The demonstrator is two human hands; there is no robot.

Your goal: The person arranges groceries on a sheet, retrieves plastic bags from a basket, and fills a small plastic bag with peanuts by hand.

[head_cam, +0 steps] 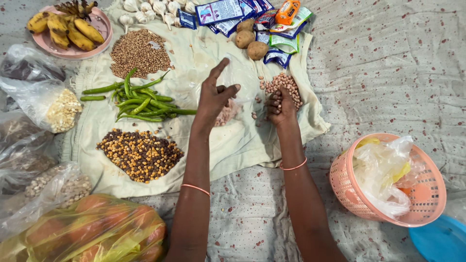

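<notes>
Seen from above: left hand (216,94) raised over a pale cloth (233,145), thumb and fingers pinching open the mouth of a thin clear plastic bag (233,80), index finger pointing up and away. Bag already partly filled with pinkish peanuts, sagging onto the cloth just beside the wrist. Right hand (280,106) curled shut around a scoop from the loose peanut pile (285,87), fingers pressed together, knuckles down, touching the near edge of the heap.

Likely trouble — a flimsy bag mouth held by one pinch only; any slackening and the opening would probably fold shut, sending the handful over the cloth. A few stray peanuts already lying between pile and bag. Fist packed full, so spilling from its sides looks possible on the short carry across.

Around the hands: green chillies (138,99) sprawled just left of the bag, near enough to be brushed by the left forearm. A mixed dark-and-yellow pulse heap (140,154) under that forearm's line, a brown bean heap (140,52) further up. Potatoes (250,39), garlic bulbs (145,9) and small printed sachets (233,12) crowding the cloth's far edge, right behind the peanuts. Bananas on a pink plate (104,24) at the top left; filled plastic bags along the left side; a pink basket (349,194) holding crumpled bags — well apart, on the right.
</notes>
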